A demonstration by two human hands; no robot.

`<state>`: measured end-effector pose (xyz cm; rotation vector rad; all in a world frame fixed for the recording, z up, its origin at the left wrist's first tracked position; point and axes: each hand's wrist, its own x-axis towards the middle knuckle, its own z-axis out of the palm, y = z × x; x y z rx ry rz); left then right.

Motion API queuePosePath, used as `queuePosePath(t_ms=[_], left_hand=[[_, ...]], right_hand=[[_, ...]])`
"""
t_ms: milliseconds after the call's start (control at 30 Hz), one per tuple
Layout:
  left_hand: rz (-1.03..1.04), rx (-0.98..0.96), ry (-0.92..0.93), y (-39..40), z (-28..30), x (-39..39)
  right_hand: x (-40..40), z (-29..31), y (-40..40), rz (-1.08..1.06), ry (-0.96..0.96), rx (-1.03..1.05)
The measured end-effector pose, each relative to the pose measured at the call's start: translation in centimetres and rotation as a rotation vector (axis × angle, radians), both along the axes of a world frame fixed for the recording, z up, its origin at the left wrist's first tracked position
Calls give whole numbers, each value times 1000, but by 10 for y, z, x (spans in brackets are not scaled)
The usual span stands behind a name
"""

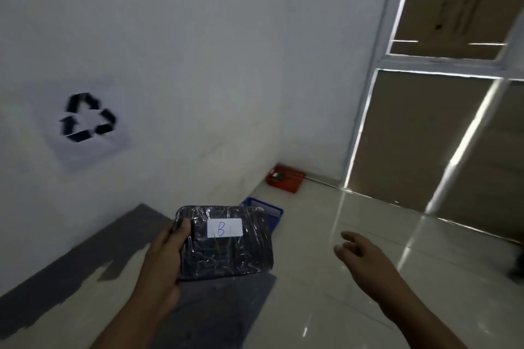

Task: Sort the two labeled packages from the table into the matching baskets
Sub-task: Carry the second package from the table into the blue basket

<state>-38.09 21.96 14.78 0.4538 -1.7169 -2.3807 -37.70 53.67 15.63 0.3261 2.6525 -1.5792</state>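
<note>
My left hand [167, 258] grips the left edge of a black, plastic-wrapped package [226, 252] with a white label reading "B". The package is held up in front of me, partly covering a blue basket [273, 214] that stands on the floor by the wall. Farther along the wall, in the corner, stands a red basket [286, 178] with a dark item inside. My right hand [360, 252] hangs free to the right of the package, fingers loosely apart and holding nothing.
A white wall with a paper recycling sign [85, 119] fills the left. A grey table surface [113, 258] lies below my left arm. Glossy floor tiles [354, 235] stretch to a framed glass partition [425, 122] on the right.
</note>
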Motion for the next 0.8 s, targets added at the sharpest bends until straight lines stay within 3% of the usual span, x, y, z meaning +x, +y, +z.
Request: queuePosePath(t_ms=[400,800], left_hand=[[-199,-4,-44,236,-12,-101],[-243,3,-129,324,-33,-218]], right_hand=[[-36,-22,208,-98,-79,74],[-153,-46,302,-108,-102,84]])
